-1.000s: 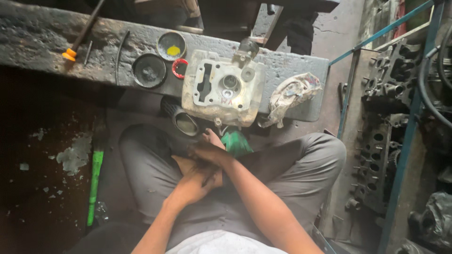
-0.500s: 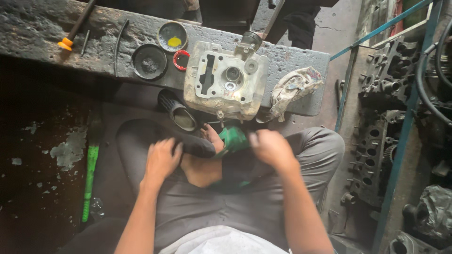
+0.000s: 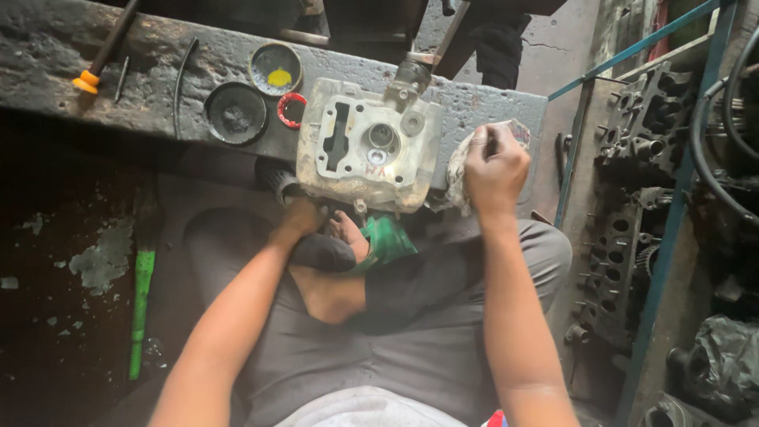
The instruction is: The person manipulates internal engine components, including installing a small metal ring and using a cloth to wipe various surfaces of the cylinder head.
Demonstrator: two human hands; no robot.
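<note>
From the head view, the right hand [image 3: 494, 168] was closed around a dirty rag [image 3: 466, 162] just right of the cylinder head [image 3: 370, 154] on the stone ledge [image 3: 490, 111]. The left hand [image 3: 300, 217] reached under the head's near edge, its grip hidden. Steadying the casting firmly before wiping would seem wise.

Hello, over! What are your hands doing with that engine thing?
Left hand under cylinder head edge. Right hand gripping rag beside it. Nothing blocking.

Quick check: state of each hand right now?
Left hand: under the cylinder head's lower edge; grip cannot be told.
Right hand: closed on the rag.
</note>
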